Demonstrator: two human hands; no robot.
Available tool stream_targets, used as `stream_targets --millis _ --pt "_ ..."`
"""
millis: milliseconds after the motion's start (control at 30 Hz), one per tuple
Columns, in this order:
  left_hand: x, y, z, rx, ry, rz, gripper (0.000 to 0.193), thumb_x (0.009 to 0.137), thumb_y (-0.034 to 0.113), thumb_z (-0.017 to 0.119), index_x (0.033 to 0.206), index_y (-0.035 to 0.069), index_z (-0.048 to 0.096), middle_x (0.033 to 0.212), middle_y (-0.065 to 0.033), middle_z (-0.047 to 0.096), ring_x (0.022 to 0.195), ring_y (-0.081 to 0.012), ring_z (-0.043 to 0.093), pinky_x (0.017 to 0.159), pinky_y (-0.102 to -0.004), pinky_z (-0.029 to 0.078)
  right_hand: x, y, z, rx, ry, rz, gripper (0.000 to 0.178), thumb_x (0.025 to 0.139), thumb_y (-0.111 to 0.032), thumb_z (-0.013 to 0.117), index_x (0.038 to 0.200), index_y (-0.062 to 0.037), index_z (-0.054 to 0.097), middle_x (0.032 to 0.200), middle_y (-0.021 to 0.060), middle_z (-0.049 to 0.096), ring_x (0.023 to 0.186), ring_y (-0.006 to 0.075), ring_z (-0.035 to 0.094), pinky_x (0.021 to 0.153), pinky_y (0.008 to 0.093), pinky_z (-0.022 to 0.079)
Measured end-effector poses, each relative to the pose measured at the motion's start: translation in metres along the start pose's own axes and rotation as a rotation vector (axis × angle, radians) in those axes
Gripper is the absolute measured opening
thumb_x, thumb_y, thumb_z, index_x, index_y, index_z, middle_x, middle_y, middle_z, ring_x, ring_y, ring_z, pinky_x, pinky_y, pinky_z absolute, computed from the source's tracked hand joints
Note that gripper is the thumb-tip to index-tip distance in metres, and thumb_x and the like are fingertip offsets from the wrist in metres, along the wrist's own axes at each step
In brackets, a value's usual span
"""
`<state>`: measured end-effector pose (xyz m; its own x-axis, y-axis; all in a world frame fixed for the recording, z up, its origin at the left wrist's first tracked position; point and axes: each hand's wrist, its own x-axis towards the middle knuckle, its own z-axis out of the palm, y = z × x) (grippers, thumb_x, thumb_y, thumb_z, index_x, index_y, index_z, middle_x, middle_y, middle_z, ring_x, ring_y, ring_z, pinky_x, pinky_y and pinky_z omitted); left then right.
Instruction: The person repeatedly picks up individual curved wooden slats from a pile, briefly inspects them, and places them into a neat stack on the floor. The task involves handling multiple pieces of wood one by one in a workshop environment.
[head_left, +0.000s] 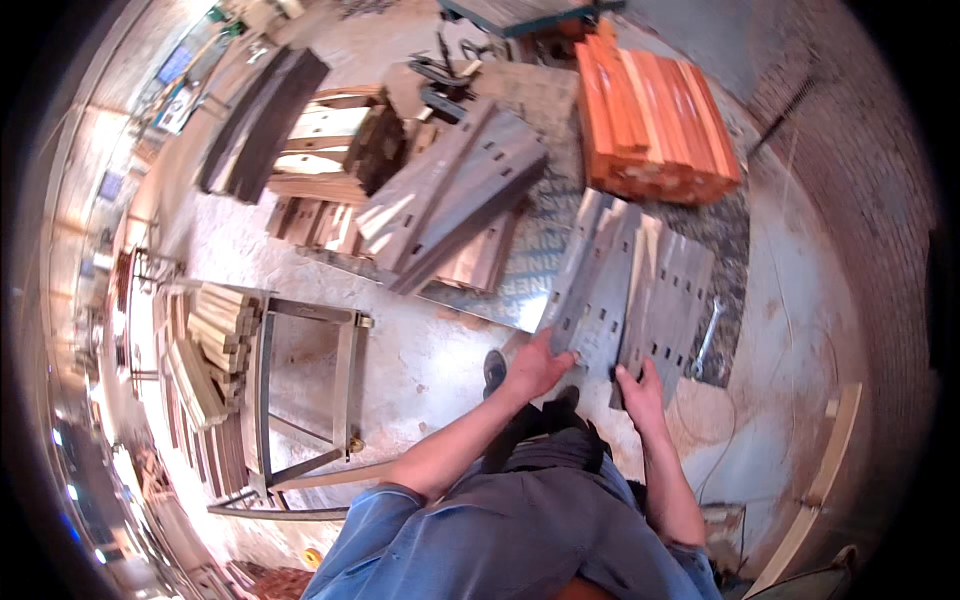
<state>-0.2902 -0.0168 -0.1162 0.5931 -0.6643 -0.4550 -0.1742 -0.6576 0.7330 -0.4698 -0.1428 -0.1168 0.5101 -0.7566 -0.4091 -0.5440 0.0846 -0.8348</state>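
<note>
Bent over a low stack, I have both hands on the near ends of grey-brown slotted wooden boards. My left hand (540, 368) is closed at the near left corner of the left slotted board (598, 285). My right hand (642, 390) grips the near end of the right slotted board (672, 285), thumb at its left edge. A dark gap runs between the two boards where my hands are. The undersides of the boards and some of my fingertips are hidden. A metal wrench (711, 335) lies just right of the right board.
Orange-red planks (655, 120) are stacked beyond the boards. Further left lie more slotted boards (455, 195), a dark plank stack (262, 125) and clamps (445, 85). A metal frame (350, 385) stands left beside pale wood strips (215, 345). A long timber (825, 470) leans at right.
</note>
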Motion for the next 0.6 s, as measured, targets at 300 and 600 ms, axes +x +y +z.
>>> stream_targets --millis 300,600 --pt "-0.056 0.040 -0.119 -0.479 -0.061 -0.006 0.048 0.083 0.028 0.072 0.122 0.006 0.057 0.066 -0.0018 0.058 0.052 -0.0101 0.054 0.049 -0.0280 0.045 0.011 0.033 0.000 0.143 -0.074 -0.001 0.034 0.091 -0.016 0.058 0.119 0.0031 0.053 0.102 0.0102 0.063 0.093 0.0141 0.058 0.082 0.0312 0.048" --pt "-0.001 0.027 -0.398 -0.241 0.594 0.163 0.037 0.080 0.018 0.067 0.113 0.002 0.061 0.070 0.0016 0.056 0.053 -0.0075 0.050 0.047 -0.0237 0.041 0.011 0.045 0.008 0.145 0.069 0.052 0.061 0.090 -0.022 0.062 0.135 0.0128 0.039 0.126 0.0223 0.056 0.112 0.0245 0.056 0.097 0.0328 0.043"
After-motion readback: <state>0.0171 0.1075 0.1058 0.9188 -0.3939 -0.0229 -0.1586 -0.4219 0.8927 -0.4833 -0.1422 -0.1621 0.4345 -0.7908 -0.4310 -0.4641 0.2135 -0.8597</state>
